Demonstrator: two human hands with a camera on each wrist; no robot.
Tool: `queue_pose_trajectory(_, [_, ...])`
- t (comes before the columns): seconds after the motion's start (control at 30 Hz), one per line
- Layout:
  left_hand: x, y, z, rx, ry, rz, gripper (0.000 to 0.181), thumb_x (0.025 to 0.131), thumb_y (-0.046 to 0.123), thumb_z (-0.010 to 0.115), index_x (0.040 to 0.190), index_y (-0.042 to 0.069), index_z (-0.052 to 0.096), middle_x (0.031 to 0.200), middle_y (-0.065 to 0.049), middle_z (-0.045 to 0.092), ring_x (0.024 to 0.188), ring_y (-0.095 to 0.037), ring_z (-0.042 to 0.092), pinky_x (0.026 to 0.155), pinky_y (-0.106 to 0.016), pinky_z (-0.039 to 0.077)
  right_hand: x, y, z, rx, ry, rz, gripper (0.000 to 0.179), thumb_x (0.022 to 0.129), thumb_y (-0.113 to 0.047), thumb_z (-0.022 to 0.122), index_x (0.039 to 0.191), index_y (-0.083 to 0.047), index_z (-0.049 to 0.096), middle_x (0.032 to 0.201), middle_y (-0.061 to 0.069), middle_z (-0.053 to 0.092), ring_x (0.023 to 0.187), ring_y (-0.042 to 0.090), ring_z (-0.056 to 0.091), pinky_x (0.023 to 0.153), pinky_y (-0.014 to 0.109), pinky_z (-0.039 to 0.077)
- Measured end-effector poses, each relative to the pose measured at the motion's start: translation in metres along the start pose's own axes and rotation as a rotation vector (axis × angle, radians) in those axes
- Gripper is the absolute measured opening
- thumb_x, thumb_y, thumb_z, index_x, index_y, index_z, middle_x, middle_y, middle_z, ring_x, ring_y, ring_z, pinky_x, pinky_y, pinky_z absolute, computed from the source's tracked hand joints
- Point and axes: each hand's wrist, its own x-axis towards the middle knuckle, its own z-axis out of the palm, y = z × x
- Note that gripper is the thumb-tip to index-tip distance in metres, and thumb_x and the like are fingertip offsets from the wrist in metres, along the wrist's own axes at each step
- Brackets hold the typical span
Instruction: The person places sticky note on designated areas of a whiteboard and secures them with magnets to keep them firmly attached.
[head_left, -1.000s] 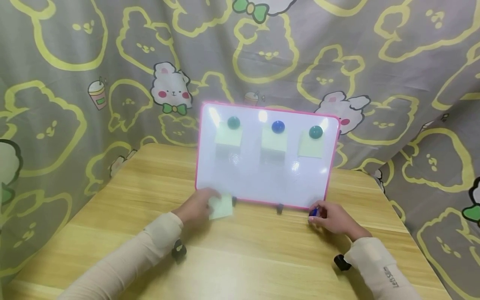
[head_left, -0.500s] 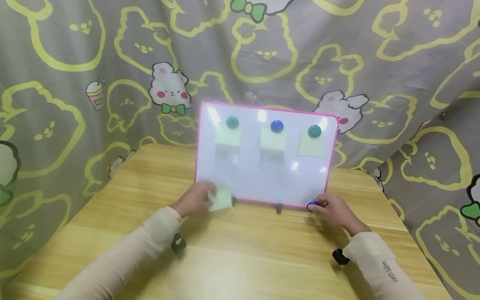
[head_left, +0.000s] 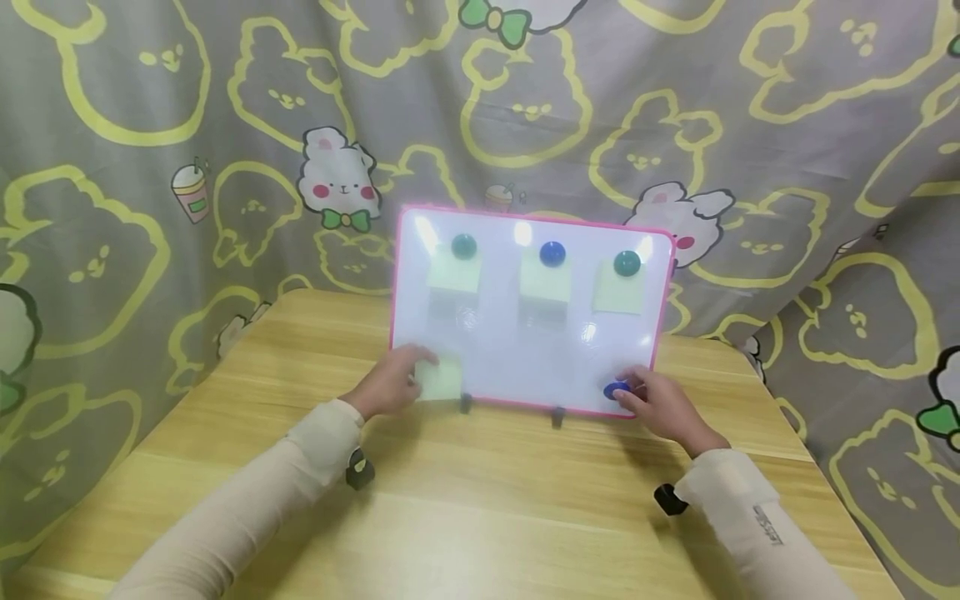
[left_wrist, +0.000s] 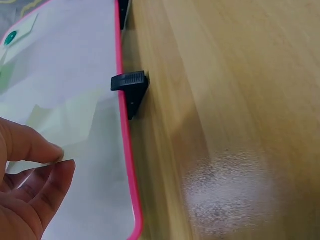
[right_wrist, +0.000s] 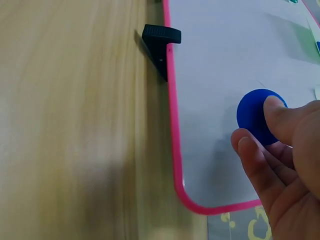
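Observation:
My left hand (head_left: 390,382) pinches a pale yellow-green sticky note (left_wrist: 70,120) by its edge, in front of the lower left of a pink-framed whiteboard (head_left: 510,358). Between the thumb and fingers of my right hand (head_left: 667,404) is a round blue magnet (right_wrist: 255,115), held before the board's lower right corner. Higher on the board, three notes hang in a row. A green magnet (head_left: 464,247) sits on the left note (head_left: 455,273), a blue magnet (head_left: 552,254) on the middle note (head_left: 545,283), and another green magnet (head_left: 627,263) on the right note (head_left: 618,293).
Two black clip feet, a left foot (head_left: 466,403) and a right foot (head_left: 558,417), support the board's lower edge on the wooden table (head_left: 480,500). A patterned grey curtain (head_left: 420,100) hangs behind. A black wrist camera (head_left: 360,469) sits under the left sleeve.
Both hands have risen from near the tabletop to the whiteboard's lower part, the left carrying the sticky note and the right the blue magnet. The right hand has also shifted slightly left.

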Motion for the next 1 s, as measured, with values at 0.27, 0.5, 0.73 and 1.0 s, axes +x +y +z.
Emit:
queue_pose_trajectory(0.27, [0.011, -0.003, -0.004, 0.005, 0.022, 0.022, 0.048, 0.063, -0.017, 0.051, 0.109, -0.002, 0.058, 0.113, -0.015, 0.055, 0.088, -0.025, 0.051, 0.079, -0.037, 0.046, 0.015, -0.011, 0.001, 0.009, 0.024, 0.006, 0.022, 0.086, -0.014, 0.061, 0.104, -0.003, 0.056, 0.096, 0.014, 0.062, 0.084, 0.026, 0.062, 0.067, 0.039, 0.054])
queue_pose_trajectory(0.5, [0.024, -0.006, -0.008, 0.015, 0.024, 0.011, 0.051, 0.063, -0.018, 0.049, 0.111, -0.001, 0.057, 0.113, -0.013, 0.056, 0.09, -0.024, 0.049, 0.081, -0.037, 0.044, 0.028, -0.02, 0.003, 0.022, 0.054, -0.025, 0.02, 0.085, -0.015, 0.063, 0.102, -0.004, 0.058, 0.095, 0.011, 0.063, 0.084, 0.026, 0.061, 0.074, 0.043, 0.052])
queue_pose_trajectory(0.73, [0.036, -0.006, -0.012, 0.024, 0.019, -0.022, 0.052, 0.063, -0.017, 0.049, 0.112, 0.0, 0.057, 0.114, -0.013, 0.056, 0.098, -0.024, 0.05, 0.088, -0.038, 0.043, 0.037, -0.028, 0.007, 0.025, 0.084, -0.062, 0.018, 0.084, -0.017, 0.065, 0.098, -0.006, 0.059, 0.091, 0.008, 0.063, 0.081, 0.023, 0.059, 0.074, 0.042, 0.051])
queue_pose_trajectory(1.0, [0.047, -0.006, -0.01, 0.063, 0.05, 0.018, 0.047, 0.066, -0.015, 0.053, 0.11, 0.001, 0.058, 0.113, -0.012, 0.057, 0.11, -0.027, 0.049, 0.097, -0.039, 0.038, 0.049, -0.038, 0.01, -0.017, 0.094, -0.079, 0.02, 0.083, -0.02, 0.066, 0.097, -0.007, 0.06, 0.089, 0.007, 0.063, 0.078, 0.021, 0.056, 0.073, 0.039, 0.05])
